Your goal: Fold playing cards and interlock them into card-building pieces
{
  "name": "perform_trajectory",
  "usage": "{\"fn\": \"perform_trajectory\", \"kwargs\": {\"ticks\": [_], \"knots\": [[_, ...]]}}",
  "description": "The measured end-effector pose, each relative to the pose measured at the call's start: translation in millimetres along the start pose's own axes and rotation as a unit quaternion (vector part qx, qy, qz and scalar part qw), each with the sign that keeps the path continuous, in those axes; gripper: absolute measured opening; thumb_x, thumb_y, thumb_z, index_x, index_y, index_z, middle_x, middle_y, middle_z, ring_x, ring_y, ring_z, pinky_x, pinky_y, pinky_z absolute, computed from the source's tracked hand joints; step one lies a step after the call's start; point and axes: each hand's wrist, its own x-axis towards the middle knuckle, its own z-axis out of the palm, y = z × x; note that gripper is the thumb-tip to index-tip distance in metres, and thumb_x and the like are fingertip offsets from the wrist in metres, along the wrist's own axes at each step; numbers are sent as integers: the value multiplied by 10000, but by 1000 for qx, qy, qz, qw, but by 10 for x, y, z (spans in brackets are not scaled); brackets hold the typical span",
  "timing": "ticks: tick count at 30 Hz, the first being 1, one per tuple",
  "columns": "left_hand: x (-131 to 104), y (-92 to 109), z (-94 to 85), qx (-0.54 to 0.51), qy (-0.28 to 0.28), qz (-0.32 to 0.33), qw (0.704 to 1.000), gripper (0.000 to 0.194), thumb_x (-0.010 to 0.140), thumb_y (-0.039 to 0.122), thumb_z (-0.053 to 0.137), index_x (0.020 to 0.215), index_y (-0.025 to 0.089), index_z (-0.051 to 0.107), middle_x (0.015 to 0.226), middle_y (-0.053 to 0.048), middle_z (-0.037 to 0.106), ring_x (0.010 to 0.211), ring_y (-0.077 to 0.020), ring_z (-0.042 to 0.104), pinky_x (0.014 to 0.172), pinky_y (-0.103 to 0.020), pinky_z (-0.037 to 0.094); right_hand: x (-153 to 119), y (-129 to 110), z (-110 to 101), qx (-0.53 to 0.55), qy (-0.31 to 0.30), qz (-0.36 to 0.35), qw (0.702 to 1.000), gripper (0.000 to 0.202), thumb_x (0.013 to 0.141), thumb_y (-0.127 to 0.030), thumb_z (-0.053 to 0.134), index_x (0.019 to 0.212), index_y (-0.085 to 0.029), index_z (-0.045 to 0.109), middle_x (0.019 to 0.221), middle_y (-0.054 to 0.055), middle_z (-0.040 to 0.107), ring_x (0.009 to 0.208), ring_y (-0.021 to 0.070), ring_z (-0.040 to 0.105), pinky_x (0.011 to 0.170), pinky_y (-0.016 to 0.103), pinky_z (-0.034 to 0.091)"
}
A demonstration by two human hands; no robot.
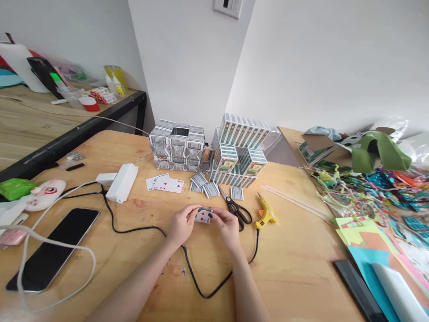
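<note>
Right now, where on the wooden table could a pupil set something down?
Bare wood lies between the right forearm and the flat black bar, and between the looped white cable and left forearm. Crowding starts beyond the held red-diamond card: grey-patterned cards, black-handled scissors, yellow glue gun.

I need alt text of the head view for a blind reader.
The left hand and right hand hold a playing card over a wooden table. Beyond stand a card structure and stacked boxes; scissors and a yellow glue gun lie nearby.
</note>
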Motion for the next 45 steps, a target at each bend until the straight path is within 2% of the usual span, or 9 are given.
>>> {"fn": "perform_trajectory", "kwargs": {"ticks": [3,6,13,20,25,28,31,35,45], "knots": [[-9,11,25,-34,-31,0,999,198,830,239,451,914,190,624,870,-30,701,761,-137,659,700,-220,528,12,45,27,25,51,14,998,165,687,-308,633,768,-167,657,723,53,686,658,190,631,621,316,519],[-31,2,75,-61,-53,1,997,191,811,269,503,948,186,606,918,-38,693,783,-140,660,718,-232,537,14,62,43,24,86,10,996,170,697,-323,620,742,-160,633,666,36,657,595,160,598,561,279,495],[-84,-33,123,-9,-38,23,999,211,809,227,489,1002,195,570,945,-59,686,832,-162,658,752,-280,539,-2,55,37,-34,116,-20,992,182,733,-334,573,744,-155,606,671,41,633,605,153,590,569,271,492],[-86,-19,141,15,-37,6,999,352,731,159,510,1080,201,535,958,-41,685,825,-159,660,735,-262,539,-45,-5,81,-88,109,-44,989,147,754,-297,542,738,-160,596,673,45,642,625,162,606,590,273,492],[-70,6,111,23,-35,-7,999,316,721,103,450,993,197,581,909,-33,688,763,-147,656,685,-246,535,-42,7,68,-117,125,-51,984,136,769,-279,514,728,-163,575,670,38,626,615,155,592,581,264,481],[-50,55,67,-41,-59,-19,997,323,714,85,440,981,185,590,925,-36,682,805,-142,646,718,-242,533,-35,18,52,-137,135,-60,980,127,777,-270,499,733,-167,559,670,36,612,621,155,582,588,266,476],[-33,96,38,-96,-76,-22,992,312,728,139,496,1023,184,586,991,-45,669,867,-153,635,780,-267,526,-43,2,61,-159,133,-80,975,119,786,-253,480,744,-174,559,673,35,611,630,156,579,600,269,474],[-37,96,54,-76,-55,-28,995,204,759,226,527,927,194,639,897,-36,696,785,-152,649,745,-266,536,-63,-29,79,-179,119,-106,971,109,786,-232,473,748,-185,564,701,38,621,666,162,586,638,280,475],[-75,62,83,-23,-53,-20,998,253,734,153,497,920,211,659,854,-7,713,702,-133,665,659,-215,538,-67,-5,62,-203,118,-111,966,112,782,-204,463,757,-189,571,723,39,626,693,169,585,667,290,463]]}}
